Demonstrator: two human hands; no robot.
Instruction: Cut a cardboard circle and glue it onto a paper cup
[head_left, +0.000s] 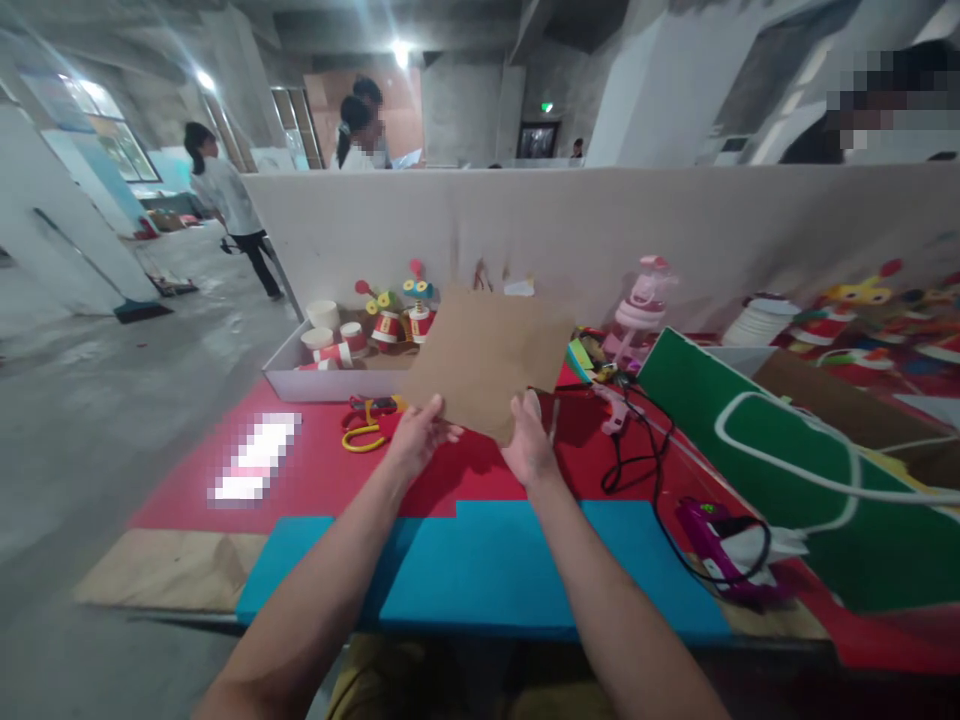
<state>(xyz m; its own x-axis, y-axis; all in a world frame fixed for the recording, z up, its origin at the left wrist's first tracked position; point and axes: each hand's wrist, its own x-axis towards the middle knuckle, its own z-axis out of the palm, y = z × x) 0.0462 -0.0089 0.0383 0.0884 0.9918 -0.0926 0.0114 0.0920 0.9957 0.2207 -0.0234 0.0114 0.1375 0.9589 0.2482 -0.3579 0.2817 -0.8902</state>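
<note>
Both my hands hold up a brown cardboard sheet over the red table. My left hand pinches the sheet's lower left edge, fingers closed on it. My right hand grips the lower corner with its fingers behind the sheet. Blue foam sheets lie on the table under my forearms.
A white tray holds paper cups and cup figures. Yellow-handled scissors lie left of my hands. To the right are a pink glue gun, a purple glue gun with black cables, a pink bottle and a green board. People stand beyond the partition.
</note>
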